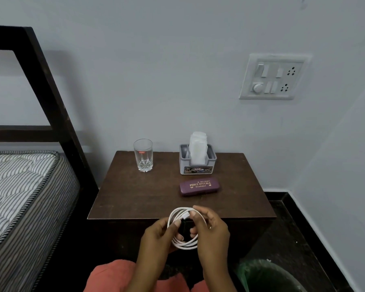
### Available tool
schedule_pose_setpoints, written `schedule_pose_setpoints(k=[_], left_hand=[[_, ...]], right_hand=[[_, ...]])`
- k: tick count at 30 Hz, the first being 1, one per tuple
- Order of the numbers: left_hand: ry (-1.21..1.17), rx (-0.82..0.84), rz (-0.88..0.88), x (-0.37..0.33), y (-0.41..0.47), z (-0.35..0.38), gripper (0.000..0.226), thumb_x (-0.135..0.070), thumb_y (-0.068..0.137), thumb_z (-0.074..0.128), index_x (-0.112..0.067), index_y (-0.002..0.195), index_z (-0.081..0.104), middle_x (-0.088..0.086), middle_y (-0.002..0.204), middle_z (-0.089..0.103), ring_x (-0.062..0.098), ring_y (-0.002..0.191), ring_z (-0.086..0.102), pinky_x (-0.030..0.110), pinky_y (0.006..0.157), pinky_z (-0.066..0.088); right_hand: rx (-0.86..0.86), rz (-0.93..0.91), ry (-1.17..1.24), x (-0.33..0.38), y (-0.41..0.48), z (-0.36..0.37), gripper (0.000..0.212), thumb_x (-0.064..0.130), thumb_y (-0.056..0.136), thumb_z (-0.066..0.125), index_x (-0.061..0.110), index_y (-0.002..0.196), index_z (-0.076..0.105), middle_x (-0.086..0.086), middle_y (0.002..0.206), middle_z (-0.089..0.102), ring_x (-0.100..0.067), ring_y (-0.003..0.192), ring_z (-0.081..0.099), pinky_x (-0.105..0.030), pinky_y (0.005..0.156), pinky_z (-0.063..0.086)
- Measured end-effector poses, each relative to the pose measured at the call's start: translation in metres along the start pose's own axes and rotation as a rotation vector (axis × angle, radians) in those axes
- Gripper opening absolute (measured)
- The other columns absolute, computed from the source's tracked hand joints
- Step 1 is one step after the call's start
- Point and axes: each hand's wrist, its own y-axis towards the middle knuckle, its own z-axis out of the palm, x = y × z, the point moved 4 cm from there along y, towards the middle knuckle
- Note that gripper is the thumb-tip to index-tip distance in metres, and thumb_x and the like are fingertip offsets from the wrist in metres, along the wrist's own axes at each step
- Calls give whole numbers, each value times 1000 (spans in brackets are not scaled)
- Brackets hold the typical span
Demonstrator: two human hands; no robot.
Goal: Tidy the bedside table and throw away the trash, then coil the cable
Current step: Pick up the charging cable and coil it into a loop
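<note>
A white cable (184, 245) is wound into a small loop in front of the dark wooden bedside table (135, 192). My left hand (158, 234) holds the loop's left side, thumb over the strands. My right hand (212, 230) grips the right side and pinches the cable's white plug end near the top of the loop. On the table stand a clear drinking glass (143, 154), a grey tissue holder (197, 163) with white tissues, and a purple spectacle case (199, 186).
A bin with a green liner (268, 275) sits on the dark floor at the lower right. A bed with a striped mattress (19, 186) and dark frame is on the left. A switchboard (274, 76) is on the wall.
</note>
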Motion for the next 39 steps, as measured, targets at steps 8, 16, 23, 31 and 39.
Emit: schedule_pose_setpoints(k=[8, 16, 23, 31, 39], left_hand=[[-121, 159, -192, 6, 0, -5, 25, -16, 90, 55, -8, 71, 68, 4, 57, 61, 9, 53, 58, 22, 61, 51], [126, 367, -99, -1, 2, -19, 26, -44, 76, 68, -20, 66, 72, -3, 69, 64, 10, 71, 54, 21, 73, 43], [-146, 409, -284, 7, -5, -24, 25, -35, 84, 63, -10, 80, 67, 13, 90, 61, 23, 90, 58, 40, 96, 47], [-160, 147, -292, 9, 1, -19, 26, -31, 90, 52, -14, 72, 59, -3, 55, 51, 8, 49, 50, 21, 53, 47], [-185, 239, -311, 6, -3, -4, 40, -43, 85, 57, -13, 62, 68, 3, 56, 48, 12, 50, 43, 23, 52, 38]], right_hand=[[134, 141, 83, -3, 0, 2, 12, 11, 87, 59, 15, 84, 70, -1, 70, 68, -5, 56, 54, -19, 53, 48], [261, 37, -73, -1, -1, 5, 23, 11, 92, 52, 16, 76, 67, 2, 67, 65, -7, 60, 59, -22, 60, 52], [531, 485, 355, -9, -6, 7, 19, 15, 93, 49, 5, 88, 66, -2, 66, 62, -11, 55, 59, -21, 53, 50], [540, 265, 145, -1, -7, 13, 14, 7, 89, 57, 12, 99, 66, -2, 81, 68, -8, 64, 61, -24, 61, 52], [456, 132, 106, 3, -4, 11, 13, 17, 86, 62, 7, 79, 68, -1, 56, 57, -10, 53, 51, -21, 52, 45]])
